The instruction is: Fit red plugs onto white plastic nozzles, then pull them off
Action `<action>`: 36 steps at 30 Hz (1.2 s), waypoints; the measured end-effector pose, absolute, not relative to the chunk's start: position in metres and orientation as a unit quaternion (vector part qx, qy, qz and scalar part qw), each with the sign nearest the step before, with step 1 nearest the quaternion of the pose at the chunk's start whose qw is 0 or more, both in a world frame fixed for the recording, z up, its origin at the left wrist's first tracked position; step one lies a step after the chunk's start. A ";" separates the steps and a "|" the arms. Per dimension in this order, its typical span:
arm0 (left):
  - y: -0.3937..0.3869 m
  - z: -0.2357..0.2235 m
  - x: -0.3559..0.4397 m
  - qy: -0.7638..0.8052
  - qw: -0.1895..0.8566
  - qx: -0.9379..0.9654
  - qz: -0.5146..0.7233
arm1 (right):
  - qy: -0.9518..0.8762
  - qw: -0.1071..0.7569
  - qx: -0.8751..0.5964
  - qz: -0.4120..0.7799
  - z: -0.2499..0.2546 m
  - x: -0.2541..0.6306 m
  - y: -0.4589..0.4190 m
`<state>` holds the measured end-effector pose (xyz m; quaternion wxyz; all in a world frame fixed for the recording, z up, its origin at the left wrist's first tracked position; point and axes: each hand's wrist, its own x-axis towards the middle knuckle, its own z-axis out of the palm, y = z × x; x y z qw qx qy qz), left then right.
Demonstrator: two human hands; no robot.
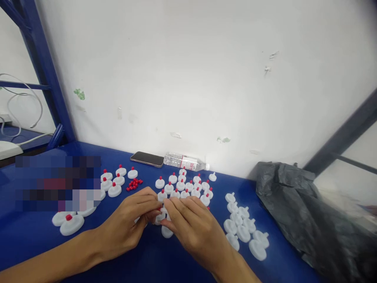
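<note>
My left hand (134,222) is closed, its thumb and forefinger pinching a small red cap (160,209). A sliver of white plastic shows behind its fingers. My right hand (196,228) comes up close against it with fingers curled; what it grips, if anything, is hidden. Just beyond both hands, a white round plastic disc (167,232) is partly covered by the right thumb. Several white discs with red caps on their stems (176,193) stand in a group behind the hands. A small pile of loose red caps (134,184) lies to the left.
Uncapped white discs (243,233) lie to the right, beside a black plastic bag (294,204). More red-capped discs (114,190) stand at the left, near a pixelated patch. A phone (147,158) and a water bottle (185,161) lie along the wall on the blue table (141,263).
</note>
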<state>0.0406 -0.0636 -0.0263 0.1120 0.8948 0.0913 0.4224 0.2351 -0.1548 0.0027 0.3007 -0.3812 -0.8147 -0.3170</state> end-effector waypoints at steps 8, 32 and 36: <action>-0.066 -0.026 0.037 0.095 0.173 0.890 0.411 | -0.819 0.293 -0.384 -0.310 0.002 0.235 -0.155; -0.026 -0.012 0.012 0.364 -0.044 0.903 0.224 | -0.658 0.348 -0.621 -0.244 0.020 0.329 -0.135; -0.018 -0.022 0.013 0.372 -0.078 0.902 0.206 | -0.623 0.299 -0.692 -0.212 0.012 0.353 -0.128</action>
